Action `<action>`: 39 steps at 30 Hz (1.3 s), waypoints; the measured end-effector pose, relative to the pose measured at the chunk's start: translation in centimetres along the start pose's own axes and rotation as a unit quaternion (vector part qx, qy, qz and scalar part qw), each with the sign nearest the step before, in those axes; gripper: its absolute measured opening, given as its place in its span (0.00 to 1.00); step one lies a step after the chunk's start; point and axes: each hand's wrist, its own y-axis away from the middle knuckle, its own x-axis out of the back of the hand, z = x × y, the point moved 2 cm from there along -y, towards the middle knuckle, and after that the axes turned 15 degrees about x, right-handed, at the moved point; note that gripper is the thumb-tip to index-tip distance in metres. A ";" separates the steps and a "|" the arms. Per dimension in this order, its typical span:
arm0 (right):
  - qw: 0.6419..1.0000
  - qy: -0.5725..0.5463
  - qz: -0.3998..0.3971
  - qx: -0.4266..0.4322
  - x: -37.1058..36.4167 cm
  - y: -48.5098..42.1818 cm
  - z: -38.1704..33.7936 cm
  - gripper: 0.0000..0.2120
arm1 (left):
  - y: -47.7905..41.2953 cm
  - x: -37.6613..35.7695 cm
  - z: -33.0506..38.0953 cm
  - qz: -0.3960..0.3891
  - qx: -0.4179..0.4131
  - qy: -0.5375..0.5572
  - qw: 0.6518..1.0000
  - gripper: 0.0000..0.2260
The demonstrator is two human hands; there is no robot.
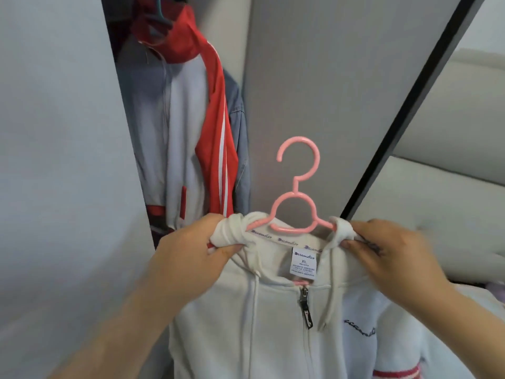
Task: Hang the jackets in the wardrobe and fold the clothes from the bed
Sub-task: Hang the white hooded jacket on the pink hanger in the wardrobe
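- Both hands are closed on cloth. My left hand (202, 242) bunches the collar in a fist over the left end of the pink hanger (296, 206), and my right hand (388, 247) pinches the collar against the right end, thumb underneath.
- Between them the white hoodie (273, 337) hangs on the hanger, zipped up, with the size label (304, 262) facing me. It is in front of the wardrobe, not yet inside.
- The fabric sits crumpled close to the hanger's neck. I judge it should be smoothed outward along both arms before I let go, or a shoulder may slip off.
- The hook (300, 157) stands free and upright, its mouth to the left, against the grey door panel (328, 77) just right of the wardrobe opening.
- To hang it I would probably need one hand up at the hanger's neck, so the hook can be steered, while the other steadies the body.
- The rail is out of view above the top edge, so I would aim near the teal hanger (161, 15).
- A red and white jacket (191, 119) fills the opening, with a denim jacket (240, 127) behind it at the opening's right edge. They will likely need nudging left.
- The drawstring (332, 291) could catch on the door's edge, so I go in slowly.
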 end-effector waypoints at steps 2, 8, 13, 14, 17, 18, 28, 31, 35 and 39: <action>0.999 -0.024 -0.033 -0.033 1.3 0.1 -0.3 0.01 | -0.3 0.2 0.9 -0.049 0.023 -0.002 0.999 0.21; 0.983 -0.056 -0.090 -0.149 4.6 -0.3 -2.6 0.07 | -1.4 2.0 2.6 -0.191 0.096 0.006 0.977 0.15; 0.973 -0.071 -0.099 -0.198 8.0 -0.9 -4.7 0.08 | -1.7 5.0 4.7 -0.261 0.108 0.002 0.959 0.13; 0.972 -0.068 -0.096 -0.202 8.7 -1.3 -4.8 0.08 | -2.0 5.6 5.3 -0.264 0.102 -0.002 0.959 0.13; 0.975 -0.065 -0.066 -0.203 11.3 -3.2 -5.6 0.07 | -3.2 8.3 7.5 -0.250 0.098 -0.002 0.963 0.17; 0.975 -0.066 -0.058 -0.206 12.3 -4.0 -6.0 0.07 | -3.8 9.4 8.2 -0.242 0.095 0.001 0.966 0.18; 0.975 -0.084 0.011 -0.207 20.8 -11.3 -9.2 0.04 | -9.3 20.0 16.3 -0.174 0.020 0.011 0.984 0.17; 0.972 -0.091 0.023 -0.214 21.7 -12.4 -10.1 0.04 | -10.3 22.1 17.7 -0.170 -0.008 0.005 0.985 0.16; 0.970 -0.090 0.043 -0.221 22.0 -12.8 -11.1 0.05 | -10.3 23.4 18.0 -0.164 -0.027 0.006 0.986 0.16; 0.968 -0.089 0.053 -0.229 22.5 -12.6 -11.4 0.05 | -10.3 23.6 18.1 -0.176 -0.032 0.017 0.984 0.15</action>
